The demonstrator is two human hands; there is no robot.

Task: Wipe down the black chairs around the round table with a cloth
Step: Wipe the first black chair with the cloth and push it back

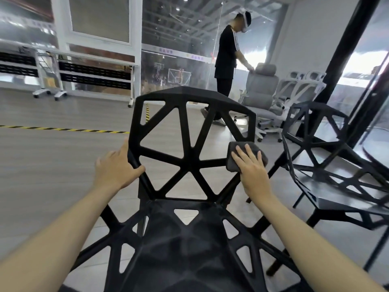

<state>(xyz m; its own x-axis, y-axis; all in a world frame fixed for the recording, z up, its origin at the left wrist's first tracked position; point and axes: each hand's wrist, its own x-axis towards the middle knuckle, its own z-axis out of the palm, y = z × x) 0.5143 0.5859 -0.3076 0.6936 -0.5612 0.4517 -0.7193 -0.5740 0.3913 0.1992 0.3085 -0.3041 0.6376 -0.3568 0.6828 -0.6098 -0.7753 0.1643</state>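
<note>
A black chair [190, 152] with a cut-out lattice back and seat stands right in front of me. My left hand [115, 165] grips the left edge of its backrest, thumb hooked round the bar. A dark grey cloth [235, 152] lies against the right edge of the backrest. My right hand [251, 167] presses it there with straight fingers spread over the cloth. A second black chair [328, 165] of the same shape stands to the right.
Another person [228, 60] in black stands behind, a hand on a grey office chair [262, 89]. White office chairs [301, 87] crowd the back right by a black pillar [345, 53]. Yellow-black floor tape [63, 129] crosses the wooden floor at left.
</note>
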